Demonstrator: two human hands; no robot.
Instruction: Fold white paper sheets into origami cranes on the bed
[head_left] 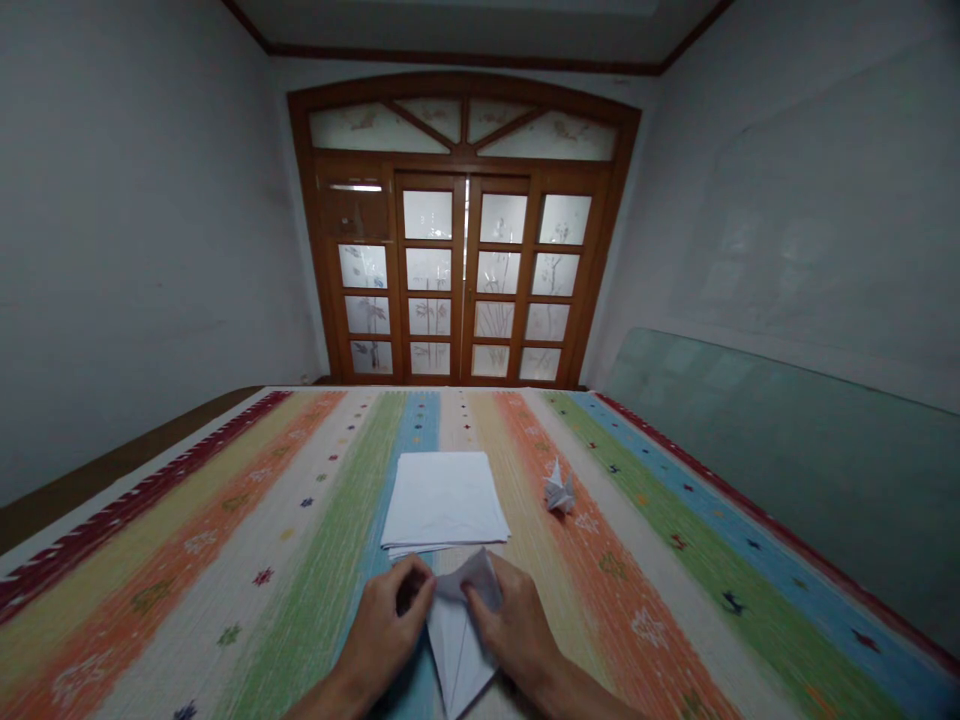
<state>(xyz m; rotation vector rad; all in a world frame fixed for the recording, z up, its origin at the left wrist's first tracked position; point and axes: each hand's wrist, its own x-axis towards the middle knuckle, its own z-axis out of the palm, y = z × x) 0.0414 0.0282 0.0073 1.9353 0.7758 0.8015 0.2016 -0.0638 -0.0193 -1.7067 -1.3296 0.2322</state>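
Both hands are low at the near edge of the view, close together on a folded paper (456,640). The paper is a white sheet folded to a long point, with the point toward the person and the wider part up between the hands. It looks like it is lying on the striped cloth (225,570), but the hands cover part of it, so contact is hard to confirm.

Left hand (386,630): curled and narrow, fingers (414,588) bent over the paper's left side. Looks like a grip on the edge, though the exact pinch is hidden.

Right hand (514,630): narrow too, fingers (480,603) on the upper flap of the paper, holding it from the right side. Thumb position cannot be told from this view.

Just ahead of the hands is a stack of white paper (442,500), its near edge almost at the left hand and the folded paper. Ahead and to the right of the right hand, well apart from both hands, a small paper crane (559,490) sits on the cloth. Far ahead of the hands, past the cloth, are wooden glass-panel doors (465,250). A large glass pane (780,470) stands off to the right.
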